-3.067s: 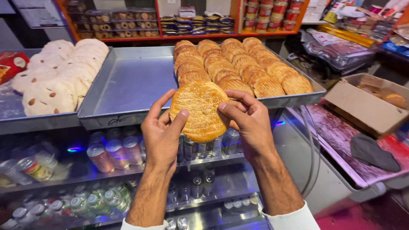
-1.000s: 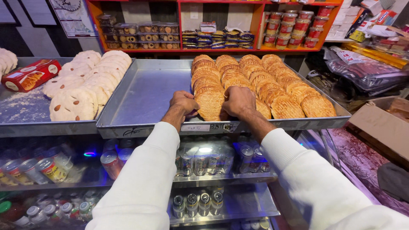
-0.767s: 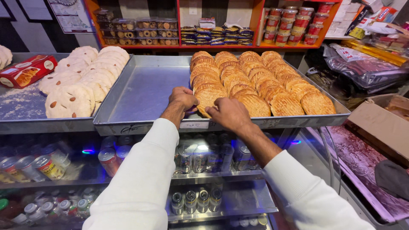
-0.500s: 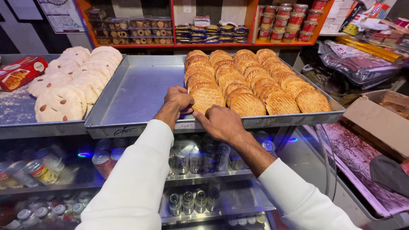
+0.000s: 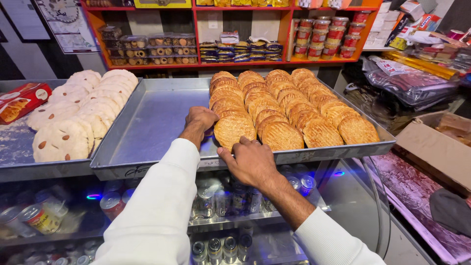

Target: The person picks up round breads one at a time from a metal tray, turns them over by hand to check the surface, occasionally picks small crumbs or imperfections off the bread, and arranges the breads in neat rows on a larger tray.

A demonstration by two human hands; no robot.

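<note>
Fingers [image 5: 234,147] of both hands touch front biscuit [image 5: 233,130], neighbours crowding right.

The round bread [image 5: 234,129] by my grip is golden brown with a crosshatch pattern. It lies on a grey steel tray [image 5: 152,122]. Left of this tray, pale cream breads [image 5: 64,140] with brown almonds.

Round golden flatbread [image 5: 234,130] flat on tray [image 5: 147,127]

Both hands rest on a golden round flatbread [image 5: 234,130] at the front edge of a metal tray [image 5: 147,132]: left hand [image 5: 200,119] at its left side, right hand [image 5: 251,161] at its near rim. Pale almond-studded breads [image 5: 73,118] fill the neighbouring tray [image 5: 19,169].
</note>
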